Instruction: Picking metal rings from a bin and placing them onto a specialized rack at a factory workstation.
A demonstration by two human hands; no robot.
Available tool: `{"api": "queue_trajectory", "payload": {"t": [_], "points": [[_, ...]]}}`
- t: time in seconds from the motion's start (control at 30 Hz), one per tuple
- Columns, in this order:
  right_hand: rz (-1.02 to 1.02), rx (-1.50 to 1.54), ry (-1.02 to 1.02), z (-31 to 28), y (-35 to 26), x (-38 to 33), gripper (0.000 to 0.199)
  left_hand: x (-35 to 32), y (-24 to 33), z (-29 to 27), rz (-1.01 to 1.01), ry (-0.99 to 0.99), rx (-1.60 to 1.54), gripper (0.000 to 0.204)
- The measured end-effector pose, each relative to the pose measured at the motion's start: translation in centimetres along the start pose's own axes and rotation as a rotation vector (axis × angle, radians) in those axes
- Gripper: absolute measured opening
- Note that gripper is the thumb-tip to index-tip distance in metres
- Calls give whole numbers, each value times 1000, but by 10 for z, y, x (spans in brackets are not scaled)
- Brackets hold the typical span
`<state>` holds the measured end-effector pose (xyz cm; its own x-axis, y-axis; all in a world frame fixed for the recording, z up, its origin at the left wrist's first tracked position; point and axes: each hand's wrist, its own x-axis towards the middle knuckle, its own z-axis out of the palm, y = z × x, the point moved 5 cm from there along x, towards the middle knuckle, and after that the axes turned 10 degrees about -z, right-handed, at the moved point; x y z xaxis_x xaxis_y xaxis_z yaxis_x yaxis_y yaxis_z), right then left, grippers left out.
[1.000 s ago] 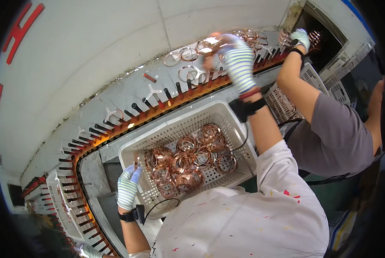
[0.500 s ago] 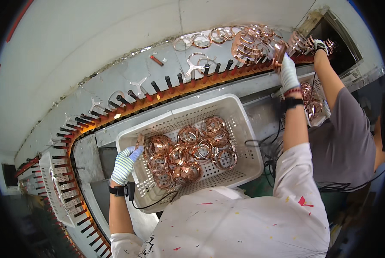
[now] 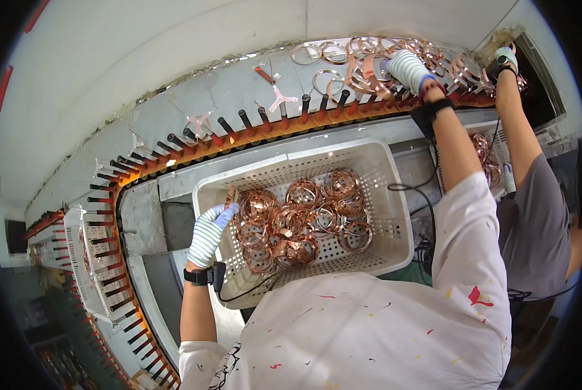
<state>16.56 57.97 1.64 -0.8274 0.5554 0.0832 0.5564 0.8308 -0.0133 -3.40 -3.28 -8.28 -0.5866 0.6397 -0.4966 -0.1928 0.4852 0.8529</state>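
My left hand [image 3: 209, 235], in a striped glove, is closed at the left rim of a pale perforated plastic basket [image 3: 404, 244]. Its fingers pinch a thin copper-coloured ring [image 3: 231, 197], seen edge-on. Inside the basket lie bundles of shiny copper-coloured rings [image 3: 289, 221]. Across the conveyor my right hand [image 3: 409, 70], also gloved, reaches over the back ledge. Its fingers close on a copper-coloured band [image 3: 371, 73] among stacked rings; the fingertips are partly hidden. Loose rings [image 3: 333, 52] lie flat on the ledge beside that stack.
A curved conveyor [image 3: 239, 140] with upright black-tipped pegs runs between the basket and ledge. White three-armed pieces [image 3: 281, 99] and a red-handled tool [image 3: 263, 75] lie behind it. At right, a co-worker's gloved hand [image 3: 506, 57] is near a dark opening. Another white basket [image 3: 83, 260] stands left.
My right hand has moved left and farther back, into the stacked rings. The left hand keeps its pinch by the basket rim. The view has shifted slightly.
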Motion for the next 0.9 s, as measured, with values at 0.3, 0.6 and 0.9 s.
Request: {"api": "queue_trajectory", "payload": {"t": [0.3,0.6,0.9], "points": [[130,1186,269,-54,-176,-170,30,-40,34,67,25,-266,-254,33],[127,1611,-76,-4,-248,-228,29,-20,80,151,-299,-528,-840,61],[-161,830,-153,7,-262,-218,43,-56,112,139,447,-98,-12,44]]}}
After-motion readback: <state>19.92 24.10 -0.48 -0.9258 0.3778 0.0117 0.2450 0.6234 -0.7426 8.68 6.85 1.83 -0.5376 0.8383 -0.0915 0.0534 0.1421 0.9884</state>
